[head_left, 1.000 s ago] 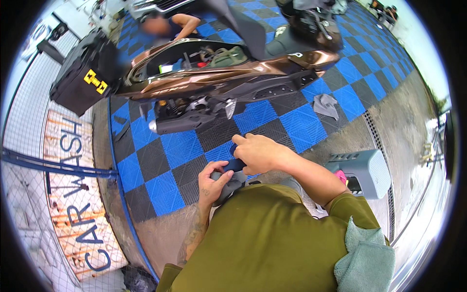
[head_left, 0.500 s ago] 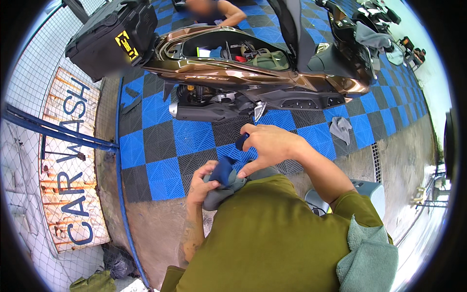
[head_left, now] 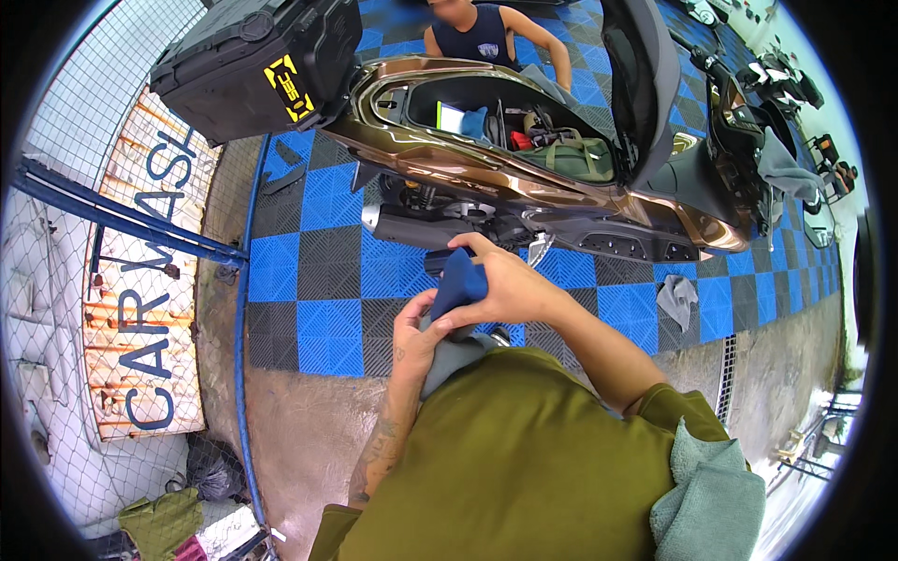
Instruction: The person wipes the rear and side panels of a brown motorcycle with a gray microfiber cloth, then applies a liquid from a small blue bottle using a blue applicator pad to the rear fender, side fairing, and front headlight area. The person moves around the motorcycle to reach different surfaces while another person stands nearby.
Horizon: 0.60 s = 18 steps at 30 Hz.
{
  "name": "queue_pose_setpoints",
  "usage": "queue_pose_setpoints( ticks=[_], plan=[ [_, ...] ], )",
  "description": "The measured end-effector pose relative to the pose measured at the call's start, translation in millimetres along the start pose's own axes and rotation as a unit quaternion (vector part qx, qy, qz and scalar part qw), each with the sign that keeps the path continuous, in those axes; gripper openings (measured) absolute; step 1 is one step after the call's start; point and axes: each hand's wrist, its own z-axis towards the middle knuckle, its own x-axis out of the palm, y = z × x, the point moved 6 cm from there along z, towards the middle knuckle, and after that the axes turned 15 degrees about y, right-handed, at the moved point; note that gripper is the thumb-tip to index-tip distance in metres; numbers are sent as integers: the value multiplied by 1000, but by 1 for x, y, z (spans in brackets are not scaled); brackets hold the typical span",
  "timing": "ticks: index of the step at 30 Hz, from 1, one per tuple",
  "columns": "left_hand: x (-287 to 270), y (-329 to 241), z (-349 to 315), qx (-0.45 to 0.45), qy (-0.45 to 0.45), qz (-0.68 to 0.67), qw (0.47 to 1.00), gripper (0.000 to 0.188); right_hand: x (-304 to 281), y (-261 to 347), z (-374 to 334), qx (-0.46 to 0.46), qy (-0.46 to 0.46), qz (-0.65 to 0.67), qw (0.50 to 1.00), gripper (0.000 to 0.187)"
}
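Observation:
In front of my body, my right hand (head_left: 510, 288) is closed round a smooth dark blue object (head_left: 458, 282), wide at one end and narrower toward the other. A small, nearly black piece (head_left: 436, 261) shows beside its upper end, at my right fingertips; whether the two are joined I cannot tell. My left hand (head_left: 412, 335) is closed at the lower end of the blue object, against a grey cloth (head_left: 454, 358) bunched below it. The cloth partly hides behind my hand and shirt. Beyond my hands stands a brown scooter (head_left: 468, 164) with its seat (head_left: 644, 84) raised.
A black top box (head_left: 257, 70) sits on the scooter's rear. Another person (head_left: 482, 35) is behind the scooter. A grey cloth (head_left: 677, 301) lies on the blue and black floor tiles. Wire fencing (head_left: 103, 280) runs along the left. A green towel (head_left: 709, 496) hangs at my right side.
My right hand has moved from holding a small dark piece apart to gripping the blue object, which has risen and now stands more upright. The view has shifted, and the other person sits more upright.

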Motion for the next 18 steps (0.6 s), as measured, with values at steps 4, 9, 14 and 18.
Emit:
queue_pose_setpoints(
  ticks=[4, 9, 14, 18],
  plan=[
    [-6, -9, 20, -26, 60, -43, 997, 49, -4, -8, 21, -55, 20, 93, 994, 54],
    [-35, -25, 46, -37, 136, -74, 987, 54, -2, -12, 48, -46, -44, 211, 975, 49],
    [-102, -38, 55, -46, 166, -48, 984, 52, 24, 14, 96, -73, -98, 254, 959, 44],
    [-171, -51, 58, -79, 190, -119, 971, 61, 39, 42, 132, -67, -179, 127, 973, 34]
  ],
)
